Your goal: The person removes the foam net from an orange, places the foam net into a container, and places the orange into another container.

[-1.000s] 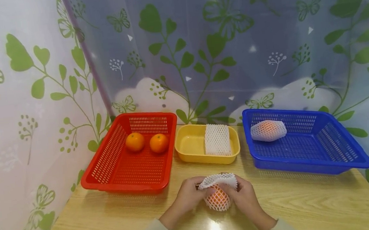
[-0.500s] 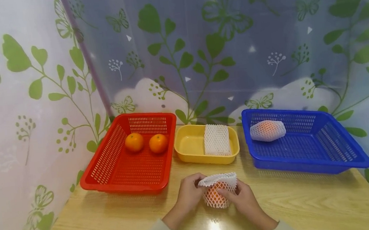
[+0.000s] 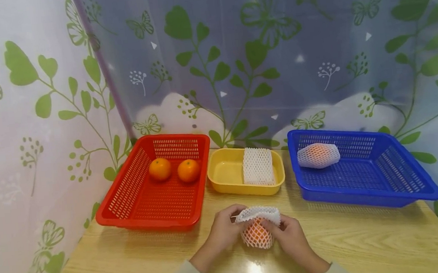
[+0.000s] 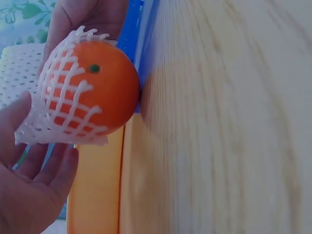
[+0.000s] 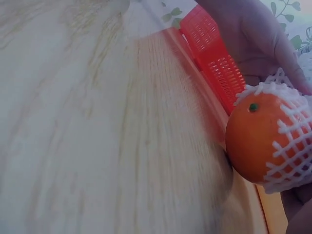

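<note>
Low over the front of the table, both hands hold an orange (image 3: pixel 257 235) partly covered by a white foam net sleeve (image 3: pixel 259 213). My left hand (image 3: pixel 225 229) pinches the sleeve on the left side, and my right hand (image 3: pixel 290 236) grips it from the right. Both thumbs lie near the sleeve's upper part. In the left wrist view, the bare stem end of the orange (image 4: pixel 117 85) pokes out of the sleeve's cut edge (image 4: pixel 73 102). The right wrist view also shows this bare end, with its green stem mark. Some fingers are hidden behind the fruit and net.
Back left stands a red basket (image 3: pixel 104 215) with two bare oranges (image 3: pixel 160 169). A yellow tray (image 3: pixel 224 188) in the middle holds white foam net sleeves (image 3: pixel 258 166). The blue basket (image 3: pixel 371 196) at right contains a net-wrapped fruit (image 3: pixel 318 155). Patterned curtains surround the wooden table (image 3: pixel 372 245).
The orange and sleeve stay in nearly the same place between both hands. Fingers and thumbs shift slightly on the net, and the sleeve's upper edge changes shape. Baskets and tray have not moved.
</note>
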A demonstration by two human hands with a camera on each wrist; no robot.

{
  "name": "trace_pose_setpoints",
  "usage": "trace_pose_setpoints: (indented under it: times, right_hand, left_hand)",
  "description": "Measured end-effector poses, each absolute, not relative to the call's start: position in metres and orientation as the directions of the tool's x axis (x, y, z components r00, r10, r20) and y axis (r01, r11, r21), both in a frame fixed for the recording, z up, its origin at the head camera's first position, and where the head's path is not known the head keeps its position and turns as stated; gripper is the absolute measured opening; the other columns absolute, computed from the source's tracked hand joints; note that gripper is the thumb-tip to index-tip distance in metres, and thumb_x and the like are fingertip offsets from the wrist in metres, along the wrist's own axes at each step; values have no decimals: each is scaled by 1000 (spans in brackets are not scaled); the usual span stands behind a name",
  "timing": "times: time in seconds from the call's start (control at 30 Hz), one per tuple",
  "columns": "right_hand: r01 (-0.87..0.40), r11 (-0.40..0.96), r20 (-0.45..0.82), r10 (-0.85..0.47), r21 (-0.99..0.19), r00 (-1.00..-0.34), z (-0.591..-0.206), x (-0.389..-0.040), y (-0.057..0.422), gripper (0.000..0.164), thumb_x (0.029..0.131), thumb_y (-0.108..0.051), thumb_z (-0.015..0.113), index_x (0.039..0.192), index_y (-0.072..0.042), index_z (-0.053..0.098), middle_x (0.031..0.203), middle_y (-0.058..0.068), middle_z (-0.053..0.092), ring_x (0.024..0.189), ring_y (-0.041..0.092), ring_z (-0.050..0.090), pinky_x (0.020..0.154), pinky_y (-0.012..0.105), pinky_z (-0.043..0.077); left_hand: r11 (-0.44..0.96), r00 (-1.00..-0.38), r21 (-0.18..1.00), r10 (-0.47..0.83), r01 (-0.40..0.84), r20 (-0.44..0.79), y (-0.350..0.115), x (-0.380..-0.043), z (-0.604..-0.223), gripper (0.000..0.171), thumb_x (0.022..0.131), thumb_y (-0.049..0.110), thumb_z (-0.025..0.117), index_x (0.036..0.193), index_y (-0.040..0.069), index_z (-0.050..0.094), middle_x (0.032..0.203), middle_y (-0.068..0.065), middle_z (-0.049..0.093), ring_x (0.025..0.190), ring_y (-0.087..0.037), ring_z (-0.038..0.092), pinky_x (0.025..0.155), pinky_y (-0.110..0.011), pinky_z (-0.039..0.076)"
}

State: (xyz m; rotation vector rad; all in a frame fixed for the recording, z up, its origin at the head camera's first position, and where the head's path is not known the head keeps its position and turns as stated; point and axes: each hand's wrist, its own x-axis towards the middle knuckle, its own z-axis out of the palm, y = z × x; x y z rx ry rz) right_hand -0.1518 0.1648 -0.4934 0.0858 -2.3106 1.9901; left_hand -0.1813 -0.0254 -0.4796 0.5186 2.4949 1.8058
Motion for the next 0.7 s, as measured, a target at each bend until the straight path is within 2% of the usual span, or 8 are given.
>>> trace_pose_setpoints:
  times: [0.27, 0.43, 0.7]
  right_hand:
    - [-137, 218, 166, 119, -966, -979, -492, -155, 164, 20, 88, -11, 71, 101, 4, 72, 89, 12, 72, 73, 7, 63, 65, 21, 54]
    - [-129, 202, 156, 122, -971, -980, -492, -157, 164, 18, 87, -7, 72, 101, 4, 72, 90, 13, 72, 74, 8, 63, 66, 22, 54]
    - [-145, 206, 171, 112, -968, -979, -492, -156, 165, 22, 88, -12, 71, 102, 5, 71, 92, 14, 72, 77, 7, 64, 68, 22, 54]
  left_hand:
    - [237, -898, 941, 422, 243, 126, -29, -178, -484, 50, 81, 16, 80, 126, 3, 60, 122, -11, 62, 111, -25, 60, 89, -28, 52]
    - [261, -884, 926, 447, 273, 135, -30, -178, -487, 52, 81, 18, 80, 126, 2, 60, 123, -11, 61, 114, -24, 57, 93, -28, 50]
    - [255, -882, 927, 450, 275, 138, -29, -178, -484, 46, 82, 17, 79, 123, 2, 63, 119, -12, 63, 110, -24, 59, 88, -23, 51]
